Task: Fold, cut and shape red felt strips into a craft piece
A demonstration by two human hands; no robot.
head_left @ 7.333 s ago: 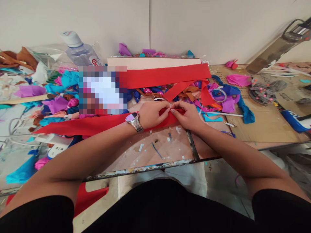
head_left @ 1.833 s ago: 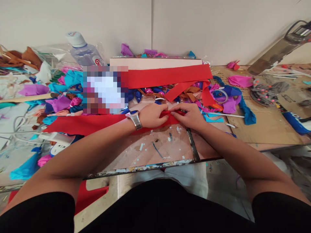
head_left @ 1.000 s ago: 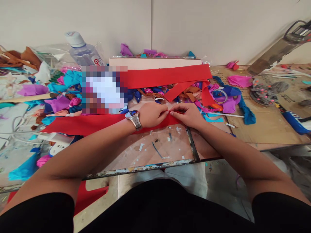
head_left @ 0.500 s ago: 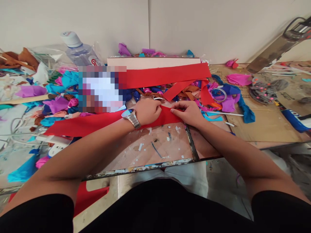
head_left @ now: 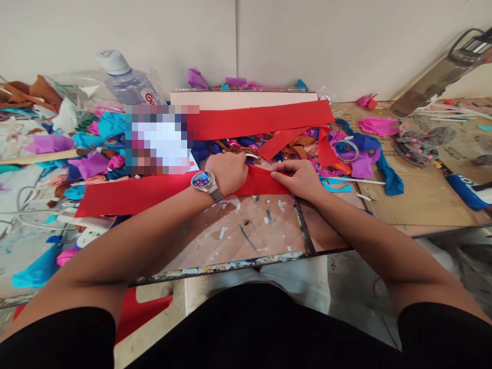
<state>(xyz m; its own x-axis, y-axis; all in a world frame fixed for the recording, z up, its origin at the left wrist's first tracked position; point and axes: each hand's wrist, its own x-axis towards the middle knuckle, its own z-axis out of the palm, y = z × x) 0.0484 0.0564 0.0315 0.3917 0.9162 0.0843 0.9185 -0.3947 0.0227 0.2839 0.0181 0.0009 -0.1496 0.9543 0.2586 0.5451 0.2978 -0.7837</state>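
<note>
Head view: near the center of the frame, a red fabric strip [head_left: 111, 197] is lying across the table [head_left: 253, 233], stretching from the left side to just under the right hand [head_left: 300, 179]. The left hand [head_left: 227, 171] is curling into a loose fist over the strip, its grip holding the upper edge, though its fingertips are staying out of sight. The right hand's grip is being kept narrow, thumb and forefinger pinching the strip near its right end. A wristwatch [head_left: 203, 180] with a lit face is sitting on the left wrist.

Above the hands, a second red strip [head_left: 265, 120] is resting along a cream board [head_left: 246, 99], and a narrower red piece [head_left: 280, 143] is slanting below it over heaped scraps. At upper left, a white-capped plastic bottle [head_left: 128, 84] is leaning behind a pixelated screen [head_left: 161, 141], with purple, teal and pink scraps crowding around. At lower left, a white power strip [head_left: 90, 236] is showing beside the forearm. Right of center, a ring-shaped roll [head_left: 356, 149] is lying on blue and purple fabric; farther right, cardboard [head_left: 418, 200] is covering the table, and a dark translucent bottle [head_left: 428, 84] is tilting at upper right.
</note>
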